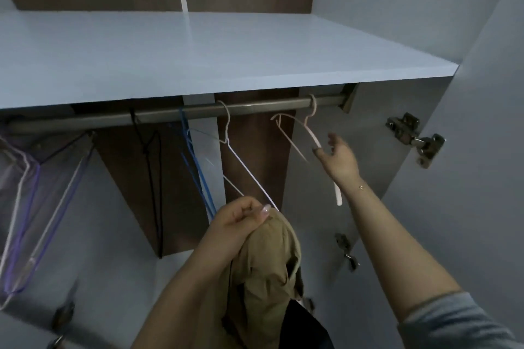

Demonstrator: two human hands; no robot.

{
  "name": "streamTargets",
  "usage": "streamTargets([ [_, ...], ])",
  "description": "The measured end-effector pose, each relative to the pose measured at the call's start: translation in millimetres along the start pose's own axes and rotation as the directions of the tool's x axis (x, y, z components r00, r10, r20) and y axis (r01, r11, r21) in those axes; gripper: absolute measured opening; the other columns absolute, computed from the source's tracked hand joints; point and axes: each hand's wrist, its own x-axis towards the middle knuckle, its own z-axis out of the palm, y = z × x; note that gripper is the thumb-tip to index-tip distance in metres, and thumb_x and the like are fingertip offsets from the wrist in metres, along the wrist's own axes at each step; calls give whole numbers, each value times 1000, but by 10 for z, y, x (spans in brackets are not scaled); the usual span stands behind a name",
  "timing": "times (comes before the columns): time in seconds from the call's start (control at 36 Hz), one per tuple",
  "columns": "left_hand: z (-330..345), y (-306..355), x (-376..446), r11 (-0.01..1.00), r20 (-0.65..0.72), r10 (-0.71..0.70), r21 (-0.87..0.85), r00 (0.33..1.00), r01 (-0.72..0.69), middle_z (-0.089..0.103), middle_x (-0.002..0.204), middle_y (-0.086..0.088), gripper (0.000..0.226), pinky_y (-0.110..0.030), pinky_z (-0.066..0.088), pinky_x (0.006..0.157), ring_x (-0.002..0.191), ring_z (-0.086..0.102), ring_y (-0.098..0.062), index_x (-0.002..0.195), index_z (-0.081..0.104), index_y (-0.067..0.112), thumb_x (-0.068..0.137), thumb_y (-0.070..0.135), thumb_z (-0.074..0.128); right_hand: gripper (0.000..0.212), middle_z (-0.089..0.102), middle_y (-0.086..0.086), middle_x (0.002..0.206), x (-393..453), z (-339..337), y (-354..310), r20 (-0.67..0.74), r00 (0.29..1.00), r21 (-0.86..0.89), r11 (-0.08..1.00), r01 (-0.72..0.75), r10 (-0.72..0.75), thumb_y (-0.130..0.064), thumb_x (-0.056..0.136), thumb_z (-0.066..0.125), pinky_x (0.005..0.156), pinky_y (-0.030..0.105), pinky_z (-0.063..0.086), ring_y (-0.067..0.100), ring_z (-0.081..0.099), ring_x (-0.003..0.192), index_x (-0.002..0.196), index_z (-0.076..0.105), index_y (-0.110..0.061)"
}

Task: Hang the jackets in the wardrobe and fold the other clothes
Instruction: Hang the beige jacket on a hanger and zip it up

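Now: left hand (pixel 241 217) gripping jacket (pixel 269 258) below rail (pixel 175 113); right hand (pixel 338 157), fingers spread, touching pink hanger (pixel 313 136) near rail's right end. Lift hook clear, then thread shoulders evenly.

Metal door hinge (pixel 415 139) on open door, right; second hinge (pixel 346 252) lower down; thin bracelet (pixel 361 187) on wrist.

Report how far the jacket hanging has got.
Done: nothing visible; every hanger in view on the rail is bare. In hand: the left hand grips the tan jacket bunched by the white hanger, while the right hand reaches open-fingered at the pink hanger. Left: getting the jacket onto a hanger; folding is out of view.
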Motion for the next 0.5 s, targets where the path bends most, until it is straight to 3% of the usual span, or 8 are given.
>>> streamTargets([
  [0.06, -27, -8, 25, 1000, 10, -2, -8, 1000, 2, 59, 68, 4, 27, -16, 45, 65, 67, 56, -5, 74, 60, 10, 86, 35, 61, 61, 56, 16, 131, 236, 116, -22, 85, 993, 53, 995, -89, 84, -28, 92, 63, 97, 39, 46, 32, 56, 117, 144, 39, -7],
  [0.11, -60, -10, 33, 1000, -5, 5, -10, 1000, -5, 56, 66, 4, 32, -16, 44, 63, 65, 54, -5, 73, 58, 9, 80, 41, 59, 50, 63, 15, 106, 403, 230, -72, 160, 975, 220, 957, -188, 155, -22, 93, 63, 77, 34, 53, 30, 64, 89, 136, 44, -4],
  [0.17, -103, -24, 33, 1000, -33, 10, -3, 999, -10, 57, 66, 6, 32, -14, 45, 62, 64, 54, -3, 74, 59, 8, 79, 40, 59, 20, 55, 6, 70, 513, 334, -121, 178, 966, 399, 884, -246, 188, -17, 94, 61, 46, 21, 45, 19, 50, 57, 110, 56, -6],
  [0.19, -124, -34, 31, 1000, -46, 8, 2, 999, -8, 58, 66, 7, 31, -14, 46, 62, 64, 56, -2, 75, 60, 7, 81, 37, 59, 9, 46, 3, 61, 545, 362, -150, 151, 970, 448, 861, -239, 191, -18, 95, 60, 38, 19, 36, 15, 41, 50, 94, 58, -9],
  [0.28, -193, -70, 19, 1000, -80, -10, 10, 997, 11, 60, 66, 8, 22, -14, 47, 63, 64, 57, -2, 76, 61, 6, 90, 23, 58, 26, 34, -6, 45, 557, 352, -203, 34, 990, 525, 840, -136, 140, -23, 97, 56, 36, 17, 24, 7, 28, 37, 75, 64, -13],
  [0.42, -258, -87, -82, 999, -113, -10, -36, 994, 6, 60, 75, -5, 47, -21, 47, 67, 71, 57, -11, 82, 59, -5, 77, 41, 60, 44, 28, -5, 40, 152, 234, -125, 21, 994, 608, 788, -101, 111, -44, 93, 59, 37, 17, 20, 7, 22, 34, 60, 68, -17],
  [0.5, -284, -115, -176, 999, -111, -25, -48, 993, 19, 59, 71, -2, 37, -18, 47, 64, 69, 57, -9, 74, 62, 4, 79, 41, 60, 48, 29, -6, 40, -346, 231, 59, 43, 991, 660, 741, -121, 123, -41, 93, 60, 38, 17, 20, 8, 23, 36, 51, 60, -18],
])
